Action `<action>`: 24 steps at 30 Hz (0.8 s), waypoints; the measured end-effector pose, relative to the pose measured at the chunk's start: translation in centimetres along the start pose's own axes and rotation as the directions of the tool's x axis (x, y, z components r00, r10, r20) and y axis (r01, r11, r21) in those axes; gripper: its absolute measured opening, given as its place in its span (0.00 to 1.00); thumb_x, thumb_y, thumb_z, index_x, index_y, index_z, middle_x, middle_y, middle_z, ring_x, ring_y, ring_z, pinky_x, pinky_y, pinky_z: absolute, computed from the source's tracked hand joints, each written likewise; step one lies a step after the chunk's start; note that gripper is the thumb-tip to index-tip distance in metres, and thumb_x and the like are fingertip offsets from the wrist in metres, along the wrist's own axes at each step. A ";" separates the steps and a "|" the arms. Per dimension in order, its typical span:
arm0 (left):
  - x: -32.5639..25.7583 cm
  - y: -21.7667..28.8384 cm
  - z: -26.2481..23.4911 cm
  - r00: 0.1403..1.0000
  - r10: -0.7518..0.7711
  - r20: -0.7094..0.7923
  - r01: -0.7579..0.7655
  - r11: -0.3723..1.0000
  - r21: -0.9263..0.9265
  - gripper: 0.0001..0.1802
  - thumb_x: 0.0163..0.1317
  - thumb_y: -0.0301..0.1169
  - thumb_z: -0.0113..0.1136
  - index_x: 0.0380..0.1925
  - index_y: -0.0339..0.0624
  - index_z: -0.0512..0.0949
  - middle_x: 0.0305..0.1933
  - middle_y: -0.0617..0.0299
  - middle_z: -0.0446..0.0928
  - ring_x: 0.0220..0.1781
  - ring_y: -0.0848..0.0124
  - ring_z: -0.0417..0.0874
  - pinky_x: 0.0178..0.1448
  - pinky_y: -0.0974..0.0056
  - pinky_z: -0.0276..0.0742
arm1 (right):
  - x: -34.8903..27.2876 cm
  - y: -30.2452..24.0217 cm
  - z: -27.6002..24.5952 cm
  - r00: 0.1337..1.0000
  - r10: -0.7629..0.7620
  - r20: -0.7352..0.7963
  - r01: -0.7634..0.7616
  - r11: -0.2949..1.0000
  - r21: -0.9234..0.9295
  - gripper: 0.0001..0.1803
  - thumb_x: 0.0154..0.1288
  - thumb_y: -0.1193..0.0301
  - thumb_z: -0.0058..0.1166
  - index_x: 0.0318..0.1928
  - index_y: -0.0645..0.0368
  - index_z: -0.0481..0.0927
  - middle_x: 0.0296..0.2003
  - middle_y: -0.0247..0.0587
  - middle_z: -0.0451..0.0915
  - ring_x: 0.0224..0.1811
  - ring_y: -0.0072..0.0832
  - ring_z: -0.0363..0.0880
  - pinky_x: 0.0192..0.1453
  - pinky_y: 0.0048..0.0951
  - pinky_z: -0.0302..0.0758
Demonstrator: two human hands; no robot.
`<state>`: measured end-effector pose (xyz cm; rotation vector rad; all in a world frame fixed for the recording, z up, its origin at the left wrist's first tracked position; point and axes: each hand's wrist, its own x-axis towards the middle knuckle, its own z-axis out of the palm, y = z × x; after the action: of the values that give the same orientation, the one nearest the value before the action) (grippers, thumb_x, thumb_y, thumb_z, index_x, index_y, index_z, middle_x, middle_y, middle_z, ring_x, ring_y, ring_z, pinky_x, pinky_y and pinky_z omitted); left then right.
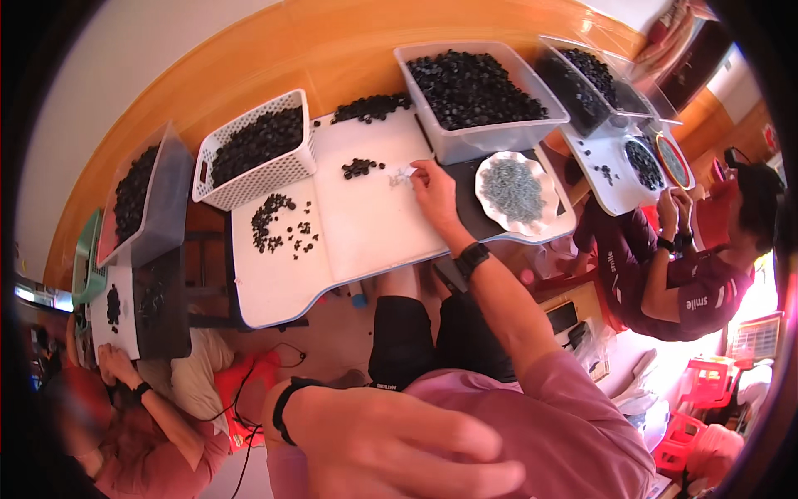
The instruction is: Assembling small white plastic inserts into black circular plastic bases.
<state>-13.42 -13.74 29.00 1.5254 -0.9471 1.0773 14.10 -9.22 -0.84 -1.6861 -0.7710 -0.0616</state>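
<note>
My right hand (pixel 435 197) reaches over the white tabletop (pixel 366 224), its fingertips pinched at a little pile of small clear pieces (pixel 400 178). It seems to pinch one of them; the piece is too small to make out. Left of the pile lies a cluster of small black round parts (pixel 361 169). More black parts (pixel 274 224) are scattered on the table's left side. My left hand (pixel 382 437) is raised close in front of me, over my lap, with loosely bent fingers apart and nothing visible in them. Part of that hand is blurred.
A scalloped white dish (pixel 548 200) of small clear pieces stands right. Behind are a large clear bin (pixel 490 137) and a white perforated basket (pixel 253 177), both filled with black parts. Co-workers sit left (pixel 166 432) and right (pixel 706 291), with bins of black parts near them.
</note>
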 end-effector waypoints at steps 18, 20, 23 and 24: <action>-19.8 -22.6 -7.1 0.704 -0.634 -0.320 0.517 0.150 0.843 0.13 0.58 0.21 0.68 0.44 0.37 0.85 0.46 0.50 0.86 0.53 0.51 0.84 0.60 0.53 0.80 | -0.9 -2.8 -1.9 0.960 0.121 0.251 -0.185 0.951 0.250 0.05 0.63 0.76 0.63 0.40 0.61 0.83 0.31 0.41 0.86 0.28 0.28 0.82 0.35 0.31 0.77; -19.7 -23.2 -7.1 0.636 -0.657 -0.404 0.571 0.050 0.819 0.09 0.61 0.24 0.67 0.42 0.37 0.86 0.42 0.50 0.87 0.48 0.53 0.87 0.54 0.54 0.82 | -0.7 -2.0 -1.7 0.960 0.112 0.257 -0.174 0.957 0.233 0.06 0.64 0.76 0.62 0.41 0.61 0.84 0.32 0.44 0.87 0.29 0.32 0.83 0.36 0.34 0.78; -20.5 -23.4 -6.6 0.609 -0.625 -0.488 0.662 0.061 0.747 0.07 0.64 0.26 0.66 0.40 0.37 0.87 0.39 0.50 0.87 0.42 0.54 0.88 0.49 0.55 0.83 | -0.6 -1.7 -1.5 0.959 0.087 0.271 -0.145 0.969 0.200 0.07 0.65 0.75 0.61 0.43 0.61 0.85 0.35 0.48 0.87 0.33 0.40 0.86 0.40 0.38 0.80; -20.8 -23.5 -6.7 0.603 -0.625 -0.496 0.668 0.055 0.742 0.07 0.64 0.26 0.66 0.40 0.37 0.87 0.39 0.50 0.87 0.42 0.54 0.88 0.49 0.55 0.83 | -0.6 -1.7 -1.5 0.961 0.070 0.267 -0.123 0.975 0.185 0.08 0.65 0.75 0.61 0.44 0.61 0.86 0.37 0.50 0.87 0.36 0.44 0.87 0.42 0.41 0.81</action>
<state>1.37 -1.61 3.26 2.4231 0.6576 0.8734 13.28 -10.69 0.79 -1.5530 -0.8571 0.3024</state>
